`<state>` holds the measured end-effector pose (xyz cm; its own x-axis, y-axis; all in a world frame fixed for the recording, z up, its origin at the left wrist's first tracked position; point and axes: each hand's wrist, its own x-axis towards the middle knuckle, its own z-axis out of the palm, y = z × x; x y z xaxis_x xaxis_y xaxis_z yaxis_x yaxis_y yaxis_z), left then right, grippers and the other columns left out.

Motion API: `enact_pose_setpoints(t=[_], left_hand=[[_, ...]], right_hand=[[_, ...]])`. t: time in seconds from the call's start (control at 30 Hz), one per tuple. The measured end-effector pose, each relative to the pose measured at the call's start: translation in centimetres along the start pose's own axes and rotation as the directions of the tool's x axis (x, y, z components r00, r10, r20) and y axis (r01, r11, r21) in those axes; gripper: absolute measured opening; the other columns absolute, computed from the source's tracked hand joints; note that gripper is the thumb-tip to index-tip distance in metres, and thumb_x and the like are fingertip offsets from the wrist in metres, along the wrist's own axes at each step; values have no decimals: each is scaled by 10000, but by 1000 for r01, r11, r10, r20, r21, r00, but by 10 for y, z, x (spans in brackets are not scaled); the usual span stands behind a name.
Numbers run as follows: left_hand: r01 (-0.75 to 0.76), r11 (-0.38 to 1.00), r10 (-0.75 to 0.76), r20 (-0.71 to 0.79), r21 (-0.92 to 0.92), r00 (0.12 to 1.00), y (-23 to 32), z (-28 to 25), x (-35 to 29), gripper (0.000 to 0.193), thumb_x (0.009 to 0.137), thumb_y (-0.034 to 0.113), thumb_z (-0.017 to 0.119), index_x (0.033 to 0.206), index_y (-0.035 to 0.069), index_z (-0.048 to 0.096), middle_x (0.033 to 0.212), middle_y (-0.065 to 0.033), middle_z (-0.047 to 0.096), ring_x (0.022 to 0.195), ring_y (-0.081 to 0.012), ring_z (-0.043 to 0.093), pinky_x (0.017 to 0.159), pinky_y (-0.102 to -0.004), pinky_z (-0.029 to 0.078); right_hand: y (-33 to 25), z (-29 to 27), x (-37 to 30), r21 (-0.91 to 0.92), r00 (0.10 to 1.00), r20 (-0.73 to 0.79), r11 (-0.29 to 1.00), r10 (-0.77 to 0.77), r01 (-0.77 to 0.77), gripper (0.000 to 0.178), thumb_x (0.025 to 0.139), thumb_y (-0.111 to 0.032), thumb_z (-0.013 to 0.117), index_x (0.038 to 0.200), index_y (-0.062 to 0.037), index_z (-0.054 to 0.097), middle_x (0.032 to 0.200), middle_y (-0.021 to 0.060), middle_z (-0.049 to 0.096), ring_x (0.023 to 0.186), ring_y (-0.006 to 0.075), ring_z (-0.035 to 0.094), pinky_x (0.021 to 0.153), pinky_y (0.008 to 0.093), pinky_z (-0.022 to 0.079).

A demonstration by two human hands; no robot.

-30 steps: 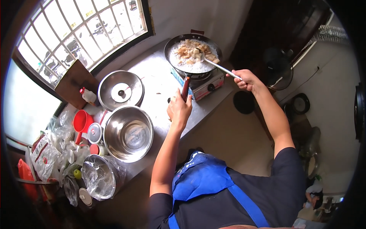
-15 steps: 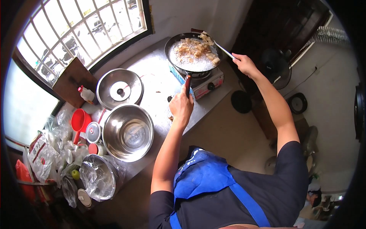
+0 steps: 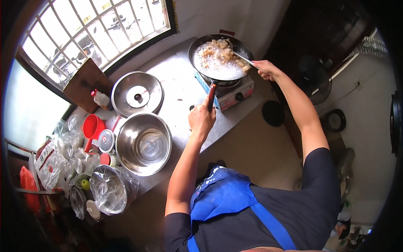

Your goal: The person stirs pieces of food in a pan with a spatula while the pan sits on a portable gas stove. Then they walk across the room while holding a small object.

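A black frying pan (image 3: 197, 48) full of bubbling oil and pale food pieces (image 3: 216, 52) sits on a small portable gas stove (image 3: 233, 90) at the far end of the steel counter. My left hand (image 3: 202, 118) grips the pan's red handle (image 3: 211, 93). My right hand (image 3: 265, 69) holds a long metal utensil (image 3: 243, 58) whose tip is down among the food in the pan.
On the counter (image 3: 178, 84) lie a large empty steel bowl (image 3: 144, 143), a steel lid (image 3: 137, 94), a red funnel (image 3: 93, 127), a small bottle (image 3: 100, 98), a wooden board (image 3: 85, 82), a plastic-covered bowl (image 3: 108, 189) and bags (image 3: 50, 159). A barred window (image 3: 84, 33) runs behind.
My right hand has swung the utensil from the pan's right rim in over the food. The left hand has stayed on the handle.
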<state>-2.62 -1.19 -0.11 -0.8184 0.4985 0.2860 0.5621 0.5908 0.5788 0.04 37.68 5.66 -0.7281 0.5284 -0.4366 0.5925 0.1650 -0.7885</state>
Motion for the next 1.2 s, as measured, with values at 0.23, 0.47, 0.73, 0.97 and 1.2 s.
enact_pose_setpoints(t=[0.23,0.47,0.73,0.97,1.2], left_hand=[[20,1000,-20,-6,2,1000,2,1,-1,505,836,304,750,1312,152,686,826,-221,724,751,-395,715,709,-488,563],[25,1000,-25,12,13,1000,3,3,0,488,840,293,740,1304,149,692,826,-225,724,757,-409,715,706,-503,563],[33,999,-32,12,-22,999,-2,7,-2,467,858,276,708,1308,150,677,859,-230,731,784,-418,719,730,-515,567],[-14,1000,13,33,21,999,-5,9,-3,542,854,243,705,1367,101,603,866,-228,725,779,-391,726,721,-488,586],[-11,1000,12,24,-5,1000,-2,6,-3,545,857,249,706,1373,106,600,863,-223,726,767,-393,725,720,-490,585]], right_hand=[[-6,7,-2,-73,998,53,996,-42,46,389,1078,-268,499,1455,-237,588,613,-40,440,387,45,261,361,237,210],[-9,27,-25,-702,867,61,596,-495,390,416,1021,-266,512,1398,-127,618,1082,244,703,1025,412,675,896,474,527],[-2,45,-108,-912,801,87,276,-593,303,367,1022,-262,534,1365,-181,635,907,190,720,887,403,694,799,544,549],[-10,34,-143,-824,801,-105,502,-590,262,391,1013,-299,546,1382,-208,640,1017,194,733,960,415,688,865,508,548],[6,7,-101,-811,825,-239,572,-512,120,401,1020,-302,536,1399,-203,625,1150,198,714,1079,410,666,934,504,531]])
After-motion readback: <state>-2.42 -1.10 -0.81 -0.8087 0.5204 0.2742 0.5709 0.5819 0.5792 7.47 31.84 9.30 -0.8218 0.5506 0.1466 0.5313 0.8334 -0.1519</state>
